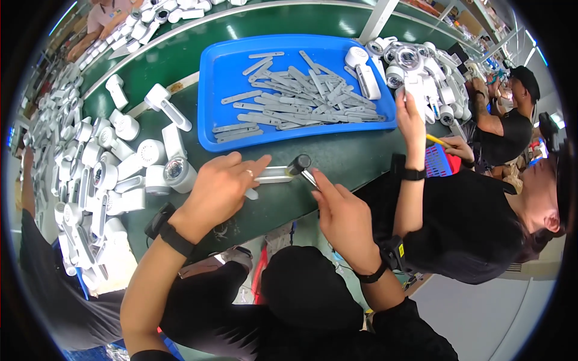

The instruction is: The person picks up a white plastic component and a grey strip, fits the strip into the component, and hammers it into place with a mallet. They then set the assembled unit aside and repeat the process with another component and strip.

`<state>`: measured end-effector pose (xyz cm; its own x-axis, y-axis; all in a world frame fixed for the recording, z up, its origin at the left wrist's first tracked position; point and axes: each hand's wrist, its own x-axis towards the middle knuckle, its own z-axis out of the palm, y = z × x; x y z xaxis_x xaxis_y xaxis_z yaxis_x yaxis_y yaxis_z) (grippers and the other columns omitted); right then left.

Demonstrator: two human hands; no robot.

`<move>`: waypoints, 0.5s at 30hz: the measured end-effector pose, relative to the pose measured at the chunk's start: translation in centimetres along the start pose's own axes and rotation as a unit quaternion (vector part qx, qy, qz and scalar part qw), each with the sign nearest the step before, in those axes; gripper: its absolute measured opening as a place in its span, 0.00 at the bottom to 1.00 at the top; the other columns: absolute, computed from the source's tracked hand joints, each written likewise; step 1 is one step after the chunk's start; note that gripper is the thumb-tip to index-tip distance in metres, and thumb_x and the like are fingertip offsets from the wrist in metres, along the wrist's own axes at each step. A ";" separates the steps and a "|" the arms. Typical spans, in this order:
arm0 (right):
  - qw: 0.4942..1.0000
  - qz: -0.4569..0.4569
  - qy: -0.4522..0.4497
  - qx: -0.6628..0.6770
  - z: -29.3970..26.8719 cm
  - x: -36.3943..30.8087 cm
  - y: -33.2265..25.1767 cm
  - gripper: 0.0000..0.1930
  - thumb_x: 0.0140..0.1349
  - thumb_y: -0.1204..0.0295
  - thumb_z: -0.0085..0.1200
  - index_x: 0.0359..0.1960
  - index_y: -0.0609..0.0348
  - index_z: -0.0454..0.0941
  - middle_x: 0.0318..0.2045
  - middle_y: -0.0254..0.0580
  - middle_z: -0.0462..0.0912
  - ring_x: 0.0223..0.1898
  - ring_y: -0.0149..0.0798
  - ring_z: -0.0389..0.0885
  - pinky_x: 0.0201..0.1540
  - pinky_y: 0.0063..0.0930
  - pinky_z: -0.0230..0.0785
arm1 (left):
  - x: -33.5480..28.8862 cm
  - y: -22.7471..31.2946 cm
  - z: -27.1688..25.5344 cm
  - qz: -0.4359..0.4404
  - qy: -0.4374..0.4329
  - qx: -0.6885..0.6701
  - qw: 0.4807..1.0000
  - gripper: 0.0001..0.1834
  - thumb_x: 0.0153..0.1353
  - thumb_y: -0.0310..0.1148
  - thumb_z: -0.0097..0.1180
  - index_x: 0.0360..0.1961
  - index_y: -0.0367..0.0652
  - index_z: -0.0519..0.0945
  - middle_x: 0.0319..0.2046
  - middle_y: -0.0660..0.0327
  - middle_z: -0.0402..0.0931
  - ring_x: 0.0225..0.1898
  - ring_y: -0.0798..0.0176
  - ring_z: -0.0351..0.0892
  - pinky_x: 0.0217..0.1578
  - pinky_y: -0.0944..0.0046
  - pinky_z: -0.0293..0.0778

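On the green bench in front of me, my left hand (pixel 220 186) is closed over a long white handle piece (pixel 274 175), steadying it against the surface. The far part of that piece lies hidden under my palm and fingers. A pale tip (pixel 251 194) pokes out below this hand; what it belongs to is hidden. My right hand (pixel 346 222) grips a small hammer (pixel 299 163) with a round black head and a shiny metal shaft. The hammer's head is over the right end of the handle piece; whether they touch I cannot tell.
A blue tray (pixel 206 120) holding many flat grey strips (pixel 301 90) stands just beyond my hands. White fan-like handheld devices (pixel 117 156) crowd the left, and more (pixel 421 66) lie at the right. A co-worker's hand (pixel 411 120) reaches in beside the tray; other people sit around.
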<state>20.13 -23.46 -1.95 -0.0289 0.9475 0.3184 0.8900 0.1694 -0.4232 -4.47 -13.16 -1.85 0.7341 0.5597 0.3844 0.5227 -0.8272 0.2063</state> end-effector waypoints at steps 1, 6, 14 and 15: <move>1.000 -0.002 -0.004 0.010 -0.9 -0.2 0.1 0.19 0.69 0.74 0.59 0.61 0.55 0.82 0.25 0.44 0.77 0.27 0.49 0.81 0.29 0.42 0.73 | 0.3 0.5 0.0 0.016 -0.019 0.009 1.000 0.25 0.46 0.23 0.69 0.50 0.44 0.88 0.44 0.63 0.87 0.35 0.59 0.77 0.38 0.60 0.77; 0.979 0.070 0.024 0.189 -2.7 -1.2 0.4 0.19 0.72 0.75 0.59 0.64 0.58 0.80 0.32 0.48 0.84 0.28 0.46 0.82 0.33 0.35 0.76 | 1.6 4.8 -1.2 0.100 -0.130 -0.003 0.987 0.09 0.53 0.28 0.62 0.36 0.45 0.87 0.37 0.68 0.81 0.44 0.62 0.76 0.47 0.60 0.75; 0.948 0.149 0.012 0.282 -4.0 -2.2 1.0 0.20 0.77 0.72 0.56 0.68 0.59 0.77 0.27 0.31 0.79 0.30 0.22 0.73 0.35 0.19 0.68 | 1.3 3.7 -1.9 0.122 -0.096 0.070 0.985 0.11 0.52 0.30 0.64 0.38 0.48 0.89 0.40 0.70 0.83 0.47 0.64 0.75 0.50 0.64 0.74; 0.947 0.150 0.009 0.283 -4.0 -2.2 1.2 0.20 0.77 0.72 0.56 0.68 0.59 0.77 0.27 0.31 0.79 0.30 0.22 0.73 0.35 0.19 0.68 | 0.5 3.8 -2.1 0.070 -0.042 0.056 0.995 0.15 0.50 0.31 0.68 0.42 0.47 0.88 0.43 0.68 0.84 0.45 0.63 0.76 0.47 0.64 0.75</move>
<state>23.11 -26.42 0.27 0.1982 0.9722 0.1247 0.4707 0.0172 -0.8821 -3.04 -16.09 1.06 0.8339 0.4458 0.3254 0.4549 -0.8890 0.0521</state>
